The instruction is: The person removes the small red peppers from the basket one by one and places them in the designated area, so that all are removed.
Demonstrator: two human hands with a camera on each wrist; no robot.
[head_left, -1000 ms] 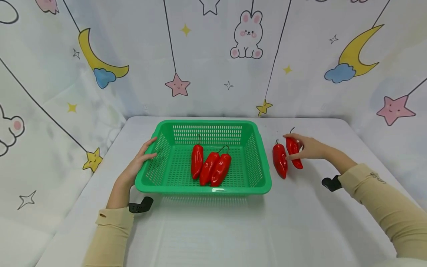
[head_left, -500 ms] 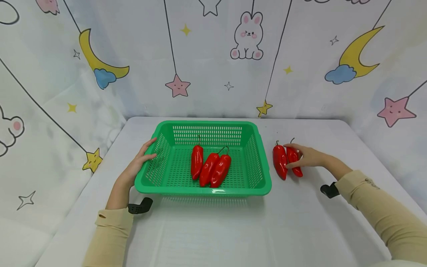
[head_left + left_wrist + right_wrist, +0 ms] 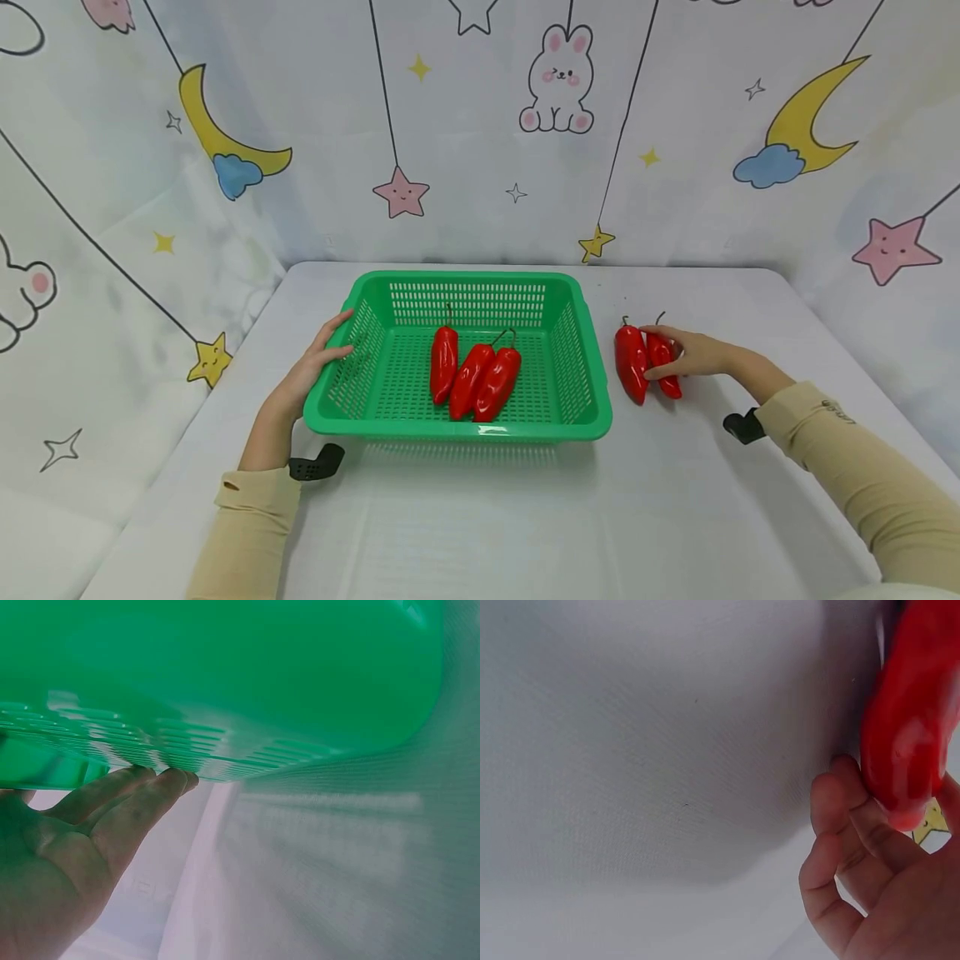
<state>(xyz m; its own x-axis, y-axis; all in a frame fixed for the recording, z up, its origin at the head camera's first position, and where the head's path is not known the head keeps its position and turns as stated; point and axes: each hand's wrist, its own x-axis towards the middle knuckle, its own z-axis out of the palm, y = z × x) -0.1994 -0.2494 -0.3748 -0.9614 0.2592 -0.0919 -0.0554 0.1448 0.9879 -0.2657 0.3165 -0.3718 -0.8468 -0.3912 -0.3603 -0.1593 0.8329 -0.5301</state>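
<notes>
My left hand (image 3: 303,371) rests against the left side of a green plastic basket (image 3: 457,429). Its index finger and thumb lie over the rim; in the left wrist view the fingers (image 3: 142,810) stretch straight to the slotted wall. Three red chili peppers (image 3: 443,367) lie inside. To the basket's right, my right hand (image 3: 697,354) holds a red chili pepper (image 3: 667,387) between thumb and fingers, low at the table. Another red chili pepper (image 3: 631,362) lies close on its left, near the thumb tip. In the right wrist view the held pepper (image 3: 911,742) covers part of the fingers.
A white cloth covers the table (image 3: 465,533). Behind it hangs a pale backdrop (image 3: 480,125) with moons, stars and a rabbit. Black wrist cameras hang at the left wrist (image 3: 317,463) and the right wrist (image 3: 744,426).
My right hand has lowered the chili pepper from a slightly raised position toward the table, beside the other one; over the last half second it stays put. The left hand and basket have not moved.
</notes>
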